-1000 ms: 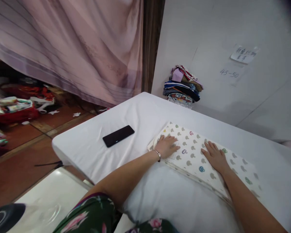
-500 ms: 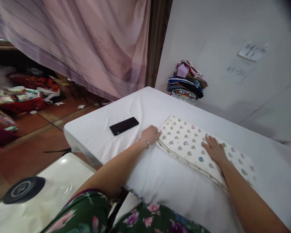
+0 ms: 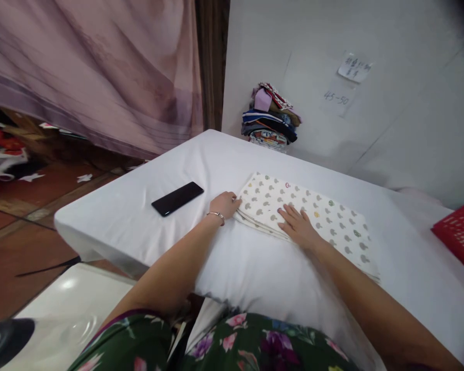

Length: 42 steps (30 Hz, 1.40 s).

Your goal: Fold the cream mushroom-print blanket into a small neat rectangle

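A folded white cloth (image 3: pixel 303 214) printed with grey and a few coloured mushroom shapes lies on the white-covered table (image 3: pixel 220 154). My left hand (image 3: pixel 225 204), with a bracelet at the wrist, is closed on the cloth's left corner; its fingertips are partly hidden. Flat on top of the cloth, close to its near edge, rests my right hand (image 3: pixel 299 226) with fingers spread. The cloth's layers show along the near left edge. Left of my left hand lies a black phone (image 3: pixel 178 199), apart from the cloth.
Against the wall behind the table rises a stack of folded clothes (image 3: pixel 270 121). A red plastic basket (image 3: pixel 460 232) is at the right edge. A cream-coloured stool or cabinet top (image 3: pixel 77 304) stands low on the left, with a dark round object (image 3: pixel 10 337) on it. A pink curtain (image 3: pixel 112 67) hangs behind.
My right hand has slid left along the cloth, nearer its front edge. The left hand keeps its corner. The view has turned right, bringing the red basket into sight.
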### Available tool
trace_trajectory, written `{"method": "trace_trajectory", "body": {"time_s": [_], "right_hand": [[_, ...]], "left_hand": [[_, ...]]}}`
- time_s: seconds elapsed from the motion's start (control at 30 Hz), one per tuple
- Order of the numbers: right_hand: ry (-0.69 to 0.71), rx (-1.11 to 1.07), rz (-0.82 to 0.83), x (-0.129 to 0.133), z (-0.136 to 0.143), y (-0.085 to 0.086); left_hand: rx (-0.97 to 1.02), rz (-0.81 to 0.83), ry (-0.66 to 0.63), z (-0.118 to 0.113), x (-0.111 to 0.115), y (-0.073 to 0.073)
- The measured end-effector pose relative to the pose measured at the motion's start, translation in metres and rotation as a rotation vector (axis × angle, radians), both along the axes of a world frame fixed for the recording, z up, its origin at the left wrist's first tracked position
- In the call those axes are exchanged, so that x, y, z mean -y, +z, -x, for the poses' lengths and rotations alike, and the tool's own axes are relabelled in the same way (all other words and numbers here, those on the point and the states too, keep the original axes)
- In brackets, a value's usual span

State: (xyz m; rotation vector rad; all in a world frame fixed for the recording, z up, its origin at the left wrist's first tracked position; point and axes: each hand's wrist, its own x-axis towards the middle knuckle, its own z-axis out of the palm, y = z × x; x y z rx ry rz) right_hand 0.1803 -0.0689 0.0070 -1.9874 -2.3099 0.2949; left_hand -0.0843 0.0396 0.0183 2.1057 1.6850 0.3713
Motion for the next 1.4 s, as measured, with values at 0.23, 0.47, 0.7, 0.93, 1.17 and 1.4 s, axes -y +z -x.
{"method": "trace_trajectory", "body": {"time_s": [0.23, 0.47, 0.7, 0.93, 1.17, 1.4], "right_hand": [[-0.065, -0.262, 0.065, -0.002, -0.005, 0.018], [-0.159, -0.470, -0.175, 0.011, 0.013, 0.024], [0.228, -0.151, -0.295, 0.006, 0.055, 0.019], [0.232, -0.048, -0.215, -0.007, 0.075, 0.016], [0.203, -0.070, -0.245, -0.008, 0.076, 0.010], [0.214, -0.022, -0.291, -0.015, 0.090, 0.009]], "left_hand": [[0.043, -0.026, -0.004, 0.002, -0.005, -0.007], [0.079, 0.000, -0.008, 0.004, -0.006, -0.007], [0.084, 0.013, 0.003, 0.003, -0.005, -0.005], [0.080, 0.010, -0.013, 0.004, -0.004, -0.001], [0.057, 0.019, -0.018, 0.003, -0.004, 0.000], [0.077, 0.018, -0.033, 0.003, -0.002, 0.002]]}}
